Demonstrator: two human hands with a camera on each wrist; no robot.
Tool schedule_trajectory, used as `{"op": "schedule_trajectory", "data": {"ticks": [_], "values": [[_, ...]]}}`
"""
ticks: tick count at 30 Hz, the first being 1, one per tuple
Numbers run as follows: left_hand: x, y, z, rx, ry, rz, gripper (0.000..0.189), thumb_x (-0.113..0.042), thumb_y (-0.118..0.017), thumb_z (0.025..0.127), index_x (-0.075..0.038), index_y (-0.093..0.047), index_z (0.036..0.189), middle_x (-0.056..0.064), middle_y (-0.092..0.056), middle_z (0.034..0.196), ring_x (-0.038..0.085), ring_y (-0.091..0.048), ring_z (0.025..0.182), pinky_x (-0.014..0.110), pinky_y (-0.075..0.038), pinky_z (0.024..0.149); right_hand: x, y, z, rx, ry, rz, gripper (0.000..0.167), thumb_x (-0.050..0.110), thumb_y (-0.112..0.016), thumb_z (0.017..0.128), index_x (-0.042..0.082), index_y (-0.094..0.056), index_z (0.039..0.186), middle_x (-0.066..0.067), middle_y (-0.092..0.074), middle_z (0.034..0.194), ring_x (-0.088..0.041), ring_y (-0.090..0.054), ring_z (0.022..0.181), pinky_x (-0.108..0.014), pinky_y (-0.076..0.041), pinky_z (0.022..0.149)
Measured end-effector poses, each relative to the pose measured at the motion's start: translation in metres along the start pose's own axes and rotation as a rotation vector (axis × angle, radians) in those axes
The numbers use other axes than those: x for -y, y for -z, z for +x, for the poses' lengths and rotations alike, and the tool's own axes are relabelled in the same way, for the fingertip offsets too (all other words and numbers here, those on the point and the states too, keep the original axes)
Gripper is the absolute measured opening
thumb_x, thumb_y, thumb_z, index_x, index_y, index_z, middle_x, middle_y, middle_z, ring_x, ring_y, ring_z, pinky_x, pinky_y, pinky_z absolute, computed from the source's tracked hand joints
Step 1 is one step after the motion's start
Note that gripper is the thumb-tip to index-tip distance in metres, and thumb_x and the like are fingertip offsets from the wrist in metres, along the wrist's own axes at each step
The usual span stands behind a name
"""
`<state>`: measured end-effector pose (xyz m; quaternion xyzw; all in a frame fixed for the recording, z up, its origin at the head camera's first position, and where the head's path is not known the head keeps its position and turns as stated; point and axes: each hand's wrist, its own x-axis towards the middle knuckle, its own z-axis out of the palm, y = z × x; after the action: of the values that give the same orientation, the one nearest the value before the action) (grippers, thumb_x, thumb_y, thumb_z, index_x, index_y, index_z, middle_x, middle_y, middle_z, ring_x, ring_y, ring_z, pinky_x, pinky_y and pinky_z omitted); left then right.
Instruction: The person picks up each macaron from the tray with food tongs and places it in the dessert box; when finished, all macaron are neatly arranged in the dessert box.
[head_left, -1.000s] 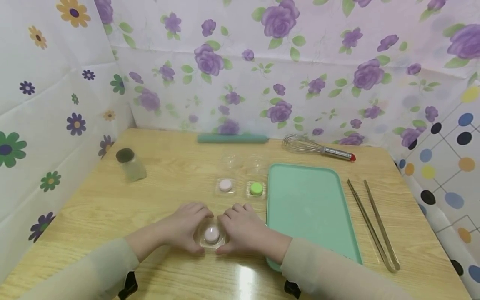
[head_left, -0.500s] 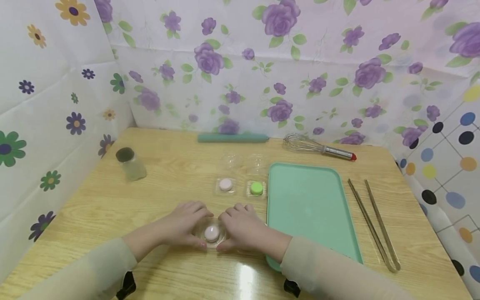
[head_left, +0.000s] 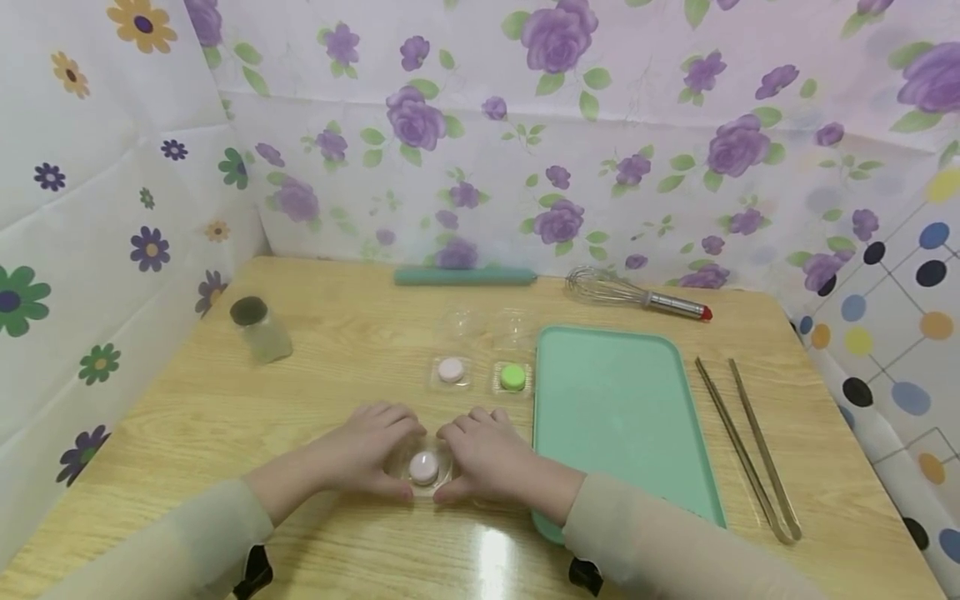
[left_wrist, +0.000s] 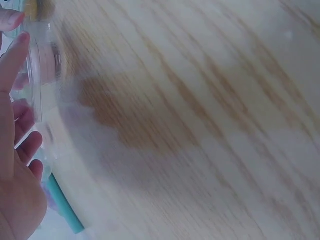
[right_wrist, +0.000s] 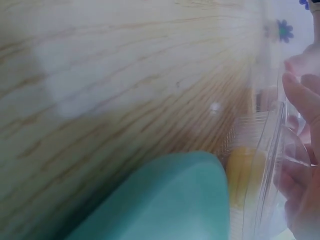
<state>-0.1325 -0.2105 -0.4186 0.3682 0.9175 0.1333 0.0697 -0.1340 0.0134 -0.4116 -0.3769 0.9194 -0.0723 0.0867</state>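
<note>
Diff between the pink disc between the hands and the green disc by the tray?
Colour: the pink disc is pale pink, the green disc bright green.
Contact: the left hand and right hand grip the pink disc's case; neither touches the green disc's.
Case: the pink disc's looks closed; the green disc's is open, its lid laid back behind.
Shared: both round, in clear cases on the table.

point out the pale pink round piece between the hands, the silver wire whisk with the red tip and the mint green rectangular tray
Pale pink round piece (head_left: pixel 423 468): head view, middle of its top.
Silver wire whisk (head_left: pixel 649 298): head view, where wires meet handle.
Mint green rectangular tray (head_left: pixel 622 408): head view, bare middle.
</note>
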Motion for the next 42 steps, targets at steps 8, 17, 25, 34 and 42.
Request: {"op": "schedule_trajectory", "data": {"ticks": [8, 17, 25, 34, 42], "values": [[-0.001, 0.003, -0.001, -0.037, -0.006, 0.060, 0.073, -0.052, -0.076, 0.065, -0.010, -0.055, 0.122, 0.004, -0.053, 0.122, 0.024, -0.046, 0.112, 0.045, -0.037, 0.094, -0.026, 0.012, 0.000, -0.064, -0.041, 0.277, 0.075, 0.052, -0.068, 0.078, 0.007, -0.047, 0.135, -0.007, -0.059, 0.122, -0.027, -0.050, 0.114, -0.047, -0.037, 0.098], [-0.002, 0.007, -0.002, -0.019, 0.026, 0.033, 0.079, -0.054, -0.076, 0.064, -0.008, -0.054, 0.125, 0.006, -0.053, 0.125, 0.025, -0.045, 0.115, 0.047, -0.035, 0.097, -0.072, 0.030, -0.001, -0.190, -0.107, 0.395, 0.068, 0.041, -0.070, 0.081, 0.000, -0.049, 0.131, -0.013, -0.061, 0.118, -0.030, -0.054, 0.110, -0.046, -0.041, 0.095], [0.004, 0.028, 0.025, -0.077, 0.050, -0.016, 0.090, -0.056, -0.073, 0.069, -0.004, -0.045, 0.136, 0.016, -0.046, 0.136, 0.034, -0.040, 0.124, 0.055, -0.029, 0.103, -0.111, 0.034, -0.004, -0.219, -0.144, 0.427, 0.070, 0.039, -0.071, 0.081, -0.001, -0.047, 0.134, -0.018, -0.058, 0.120, -0.033, -0.053, 0.108, -0.045, -0.045, 0.090], [0.008, 0.045, 0.082, -0.053, 0.126, -0.061, 0.088, -0.057, -0.069, 0.074, -0.009, -0.039, 0.141, 0.013, -0.042, 0.140, 0.033, -0.036, 0.128, 0.051, -0.028, 0.106, -0.143, 0.035, -0.003, -0.201, -0.236, 0.435, 0.073, 0.039, -0.069, 0.083, 0.000, -0.042, 0.138, -0.019, -0.052, 0.128, -0.037, -0.050, 0.115, -0.048, -0.043, 0.094], [0.012, 0.051, 0.123, -0.007, 0.216, -0.089, 0.085, -0.052, -0.067, 0.079, -0.006, -0.035, 0.143, 0.013, -0.044, 0.139, 0.032, -0.037, 0.129, 0.049, -0.025, 0.108, -0.165, 0.039, 0.002, -0.185, -0.289, 0.449, 0.070, 0.035, -0.068, 0.085, -0.002, -0.039, 0.138, -0.020, -0.049, 0.131, -0.040, -0.048, 0.116, -0.050, -0.041, 0.095]]}}
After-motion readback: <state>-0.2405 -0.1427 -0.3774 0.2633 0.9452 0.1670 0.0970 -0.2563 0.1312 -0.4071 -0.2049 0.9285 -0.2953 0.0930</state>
